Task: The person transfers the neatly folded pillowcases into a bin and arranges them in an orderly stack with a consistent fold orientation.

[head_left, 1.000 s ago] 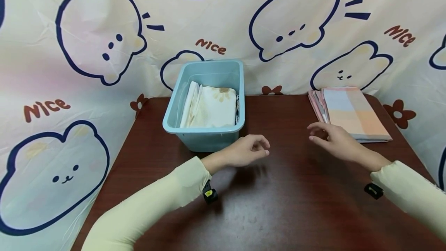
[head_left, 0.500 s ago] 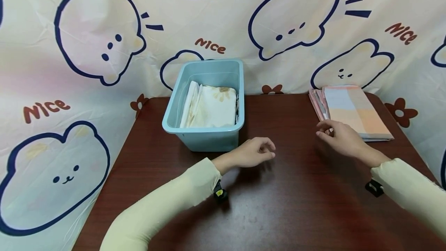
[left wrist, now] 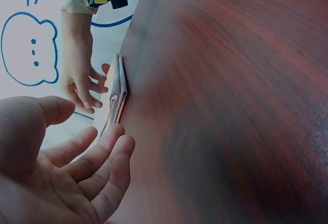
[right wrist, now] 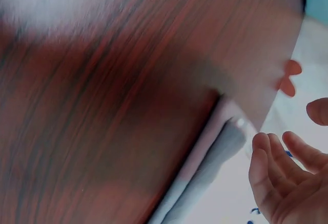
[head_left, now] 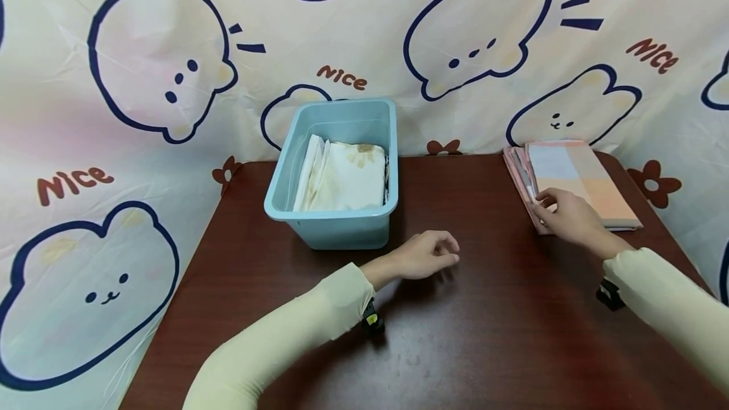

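Note:
A folded cloth (head_left: 589,173) with pink, peach and grey-blue checks lies at the back right of the table. My right hand (head_left: 572,215) hovers over its near left corner, fingers loosely bent. From the right wrist view, nothing shows between the thumb and fingers of that hand (right wrist: 287,178), beside the layered edge of the cloth (right wrist: 205,155); whether they touch is unclear. My left hand (head_left: 423,254) is held above the table in front of the bin, relaxed and holding nothing. Its palm (left wrist: 56,178) faces the cloth in the left wrist view.
A light blue plastic bin (head_left: 330,215) stands at the back left of the dark wood table (head_left: 455,347). Folded white cloths (head_left: 355,176) with tan marks sit inside it. A printed curtain (head_left: 342,30) hangs behind the table and along its sides.
My right hand has moved forward and right, from beside the checked cloth to its near left corner. My left hand has drifted right and slightly nearer me. The bin stays put.

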`<action>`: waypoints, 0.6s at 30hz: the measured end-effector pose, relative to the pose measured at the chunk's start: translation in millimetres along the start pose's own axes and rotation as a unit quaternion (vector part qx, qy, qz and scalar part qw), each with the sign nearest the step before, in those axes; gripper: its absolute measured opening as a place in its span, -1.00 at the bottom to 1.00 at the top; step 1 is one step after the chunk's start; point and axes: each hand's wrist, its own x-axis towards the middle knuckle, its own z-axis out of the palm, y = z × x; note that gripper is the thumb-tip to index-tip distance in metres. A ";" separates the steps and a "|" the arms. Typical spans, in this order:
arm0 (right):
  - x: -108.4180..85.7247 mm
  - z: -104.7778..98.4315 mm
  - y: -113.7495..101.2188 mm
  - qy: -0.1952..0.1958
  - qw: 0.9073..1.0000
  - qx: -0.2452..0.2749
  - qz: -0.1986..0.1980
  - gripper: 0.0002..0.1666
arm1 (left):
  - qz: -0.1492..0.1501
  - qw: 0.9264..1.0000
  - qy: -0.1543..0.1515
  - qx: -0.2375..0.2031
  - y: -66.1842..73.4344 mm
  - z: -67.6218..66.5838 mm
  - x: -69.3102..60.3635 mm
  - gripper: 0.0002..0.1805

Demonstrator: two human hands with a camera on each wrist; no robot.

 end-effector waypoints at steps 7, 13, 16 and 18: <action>8.1 1.1 15.5 0.007 0.999 -0.017 0.034 -0.40 | 0.002 1.000 -0.014 -0.016 -0.6 9.0 5.5 -0.70; 12.4 2.0 21.3 -0.008 0.999 -0.030 0.040 -0.36 | -0.008 0.999 -0.007 -0.052 -6.3 12.7 12.4 -0.72; 13.7 2.9 22.8 -0.026 0.998 -0.042 0.048 -0.33 | -0.015 0.998 -0.003 -0.058 -7.0 13.5 15.5 -0.73; 14.9 3.6 24.1 -0.039 0.997 -0.050 0.054 -0.31 | -0.019 0.998 -0.003 -0.056 -6.0 13.9 16.8 -0.74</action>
